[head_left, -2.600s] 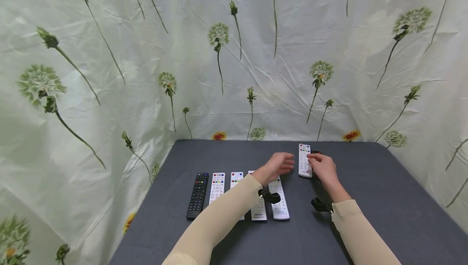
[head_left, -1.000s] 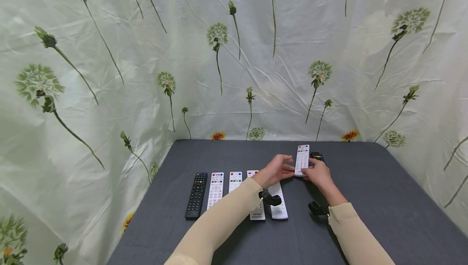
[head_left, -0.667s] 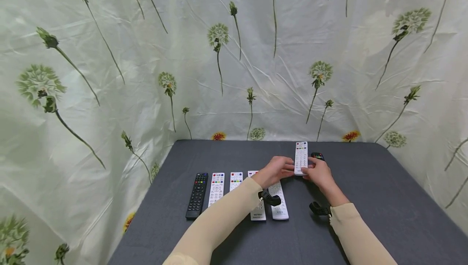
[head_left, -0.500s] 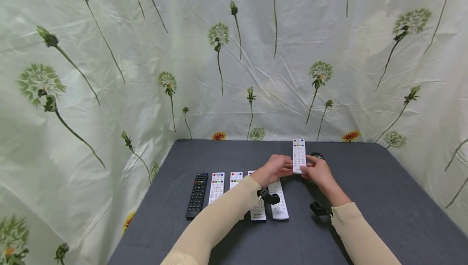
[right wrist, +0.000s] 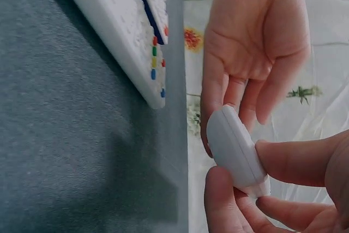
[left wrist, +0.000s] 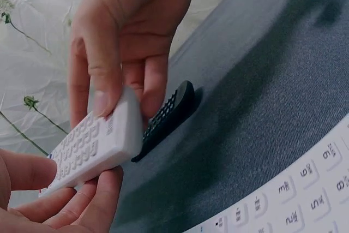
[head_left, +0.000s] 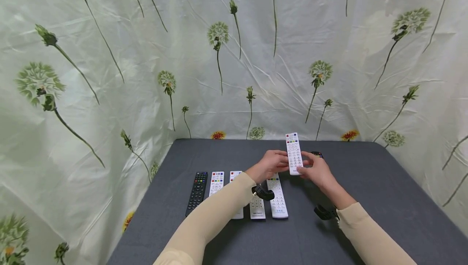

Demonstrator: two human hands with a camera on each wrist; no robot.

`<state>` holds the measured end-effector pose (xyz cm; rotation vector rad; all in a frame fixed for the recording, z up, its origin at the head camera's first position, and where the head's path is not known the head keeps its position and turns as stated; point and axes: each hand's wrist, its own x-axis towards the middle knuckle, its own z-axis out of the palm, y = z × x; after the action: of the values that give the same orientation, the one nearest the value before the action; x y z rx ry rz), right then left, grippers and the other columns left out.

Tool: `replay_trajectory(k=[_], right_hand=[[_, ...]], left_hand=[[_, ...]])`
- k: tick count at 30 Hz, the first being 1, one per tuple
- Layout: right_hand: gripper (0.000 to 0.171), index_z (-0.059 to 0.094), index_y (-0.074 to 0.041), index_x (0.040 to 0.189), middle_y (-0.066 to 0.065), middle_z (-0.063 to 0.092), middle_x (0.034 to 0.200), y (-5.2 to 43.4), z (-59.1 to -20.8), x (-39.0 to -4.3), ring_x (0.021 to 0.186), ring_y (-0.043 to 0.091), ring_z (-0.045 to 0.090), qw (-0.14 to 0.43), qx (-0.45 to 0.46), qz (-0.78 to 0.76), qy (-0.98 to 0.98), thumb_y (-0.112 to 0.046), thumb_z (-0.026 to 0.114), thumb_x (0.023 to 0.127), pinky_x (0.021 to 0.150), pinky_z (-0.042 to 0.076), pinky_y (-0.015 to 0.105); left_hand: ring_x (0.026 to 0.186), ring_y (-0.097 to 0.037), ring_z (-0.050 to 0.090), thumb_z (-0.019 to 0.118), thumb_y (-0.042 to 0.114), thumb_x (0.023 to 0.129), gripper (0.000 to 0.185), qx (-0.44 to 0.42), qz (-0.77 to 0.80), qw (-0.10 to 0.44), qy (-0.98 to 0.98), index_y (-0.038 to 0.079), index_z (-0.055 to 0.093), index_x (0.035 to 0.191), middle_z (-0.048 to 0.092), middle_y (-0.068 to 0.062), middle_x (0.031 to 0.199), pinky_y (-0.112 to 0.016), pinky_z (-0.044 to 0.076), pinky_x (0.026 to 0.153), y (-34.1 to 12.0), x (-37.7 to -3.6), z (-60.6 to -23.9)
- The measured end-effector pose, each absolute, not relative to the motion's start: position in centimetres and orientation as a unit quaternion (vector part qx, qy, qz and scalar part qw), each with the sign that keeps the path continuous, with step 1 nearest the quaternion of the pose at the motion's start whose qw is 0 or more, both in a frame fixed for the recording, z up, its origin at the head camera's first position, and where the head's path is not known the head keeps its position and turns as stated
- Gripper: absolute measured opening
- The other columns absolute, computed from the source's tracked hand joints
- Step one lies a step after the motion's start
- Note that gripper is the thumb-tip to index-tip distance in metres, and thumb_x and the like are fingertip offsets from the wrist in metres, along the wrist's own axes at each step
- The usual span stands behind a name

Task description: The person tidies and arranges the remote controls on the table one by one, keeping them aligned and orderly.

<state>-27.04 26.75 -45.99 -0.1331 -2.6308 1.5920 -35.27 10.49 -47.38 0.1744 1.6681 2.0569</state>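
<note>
Altogether seven remotes: five white [head_left: 278, 196], two black [head_left: 198, 192], one white remote [head_left: 294, 153] pinched between both hands' fingers [head_left: 281, 160].

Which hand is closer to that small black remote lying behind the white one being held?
Right. The right hand is just in front of the black remote; the left hand is farther off, across the held white remote.

The white remote [head_left: 294, 153] is seen as smooth, matt plastic with small moulded buttons. The black remote [left wrist: 169, 117] is plastic with a slight sheen. The table [head_left: 365, 200] is covered in dark grey, matt woven cloth. The backdrop [head_left: 109, 53] is a thin, creased, faintly glossy printed sheet.
</note>
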Motion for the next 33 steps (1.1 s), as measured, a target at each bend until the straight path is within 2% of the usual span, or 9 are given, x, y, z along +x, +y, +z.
replay_trajectory(k=[6,13,21,26,33], right_hand=[[0.074,0.032,0.001,0.155,0.028,0.059,0.122,26.7,-46.1,-26.2,0.089,0.026,0.068,0.007,-0.025,0.504,-0.863,-0.002,0.071,0.092,0.076,0.061,0.04],[0.081,0.033,-0.001,0.155,0.024,0.06,0.119,26.8,-47.1,-25.1,0.086,0.024,0.065,-0.013,-0.014,0.479,-0.878,-0.003,0.076,0.087,0.071,0.06,0.035],[0.084,0.035,-0.002,0.154,0.018,0.062,0.111,26.8,-48.2,-23.5,0.082,0.021,0.063,-0.024,0.007,0.445,-0.895,-0.008,0.081,0.083,0.065,0.053,0.032],[0.085,0.037,-0.003,0.153,0.015,0.062,0.108,27.0,-49.0,-22.8,0.081,0.02,0.066,-0.031,0.009,0.444,-0.895,-0.006,0.083,0.082,0.066,0.053,0.032],[0.085,0.038,-0.004,0.153,0.01,0.061,0.104,27.2,-49.6,-22.0,0.08,0.019,0.063,-0.03,0.013,0.432,-0.901,-0.006,0.084,0.081,0.065,0.052,0.032]], left_hand=[[0.08,-0.022,0.07,0.067,-0.003,0.092,0.036,0.063,0.755,0.241,0.606,-0.003,0.064,0.128,0.072,-0.016,0.098,-0.043,0.057,0.09,9.8,-35.5,-46.9],[0.079,-0.021,0.07,0.066,-0.003,0.093,0.047,0.063,0.758,0.237,0.604,-0.001,0.057,0.138,0.071,-0.016,0.1,-0.039,0.059,0.084,9.2,-36.2,-47.1],[0.079,-0.02,0.068,0.064,-0.004,0.094,0.051,0.076,0.752,0.241,0.609,0.002,0.052,0.144,0.069,-0.016,0.105,-0.044,0.055,0.093,8.6,-36.6,-47.4],[0.084,-0.023,0.068,0.063,-0.006,0.094,0.047,0.078,0.748,0.236,0.615,0.005,0.057,0.14,0.068,-0.015,0.106,-0.044,0.056,0.092,8.3,-37.0,-47.8],[0.088,-0.023,0.071,0.063,-0.004,0.095,0.029,0.087,0.735,0.229,0.633,-0.004,0.067,0.125,0.07,-0.016,0.105,-0.036,0.059,0.085,8.1,-37.0,-48.0]])
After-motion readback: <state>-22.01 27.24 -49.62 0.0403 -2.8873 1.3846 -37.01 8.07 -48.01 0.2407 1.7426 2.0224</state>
